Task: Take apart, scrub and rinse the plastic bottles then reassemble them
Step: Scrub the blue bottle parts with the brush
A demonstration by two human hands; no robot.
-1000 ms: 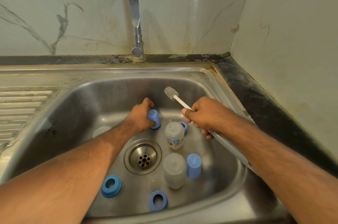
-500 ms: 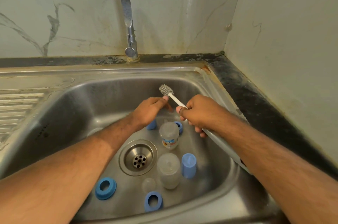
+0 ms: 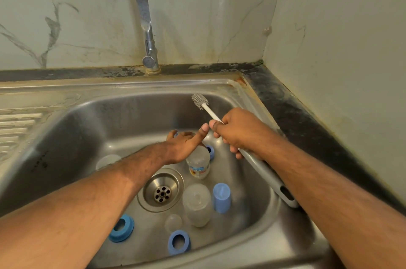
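Bottle (image 3: 198, 164) stands upright directly beneath your left hand (image 3: 184, 146), whose fingers are extended and hold nothing. Your right hand (image 3: 236, 131), just beside it, grips the brush (image 3: 200, 101).

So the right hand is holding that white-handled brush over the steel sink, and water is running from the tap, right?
Not quite. The head view shows the chrome tap dry, with no water running. The right hand does hold the white-handled brush over the steel sink.
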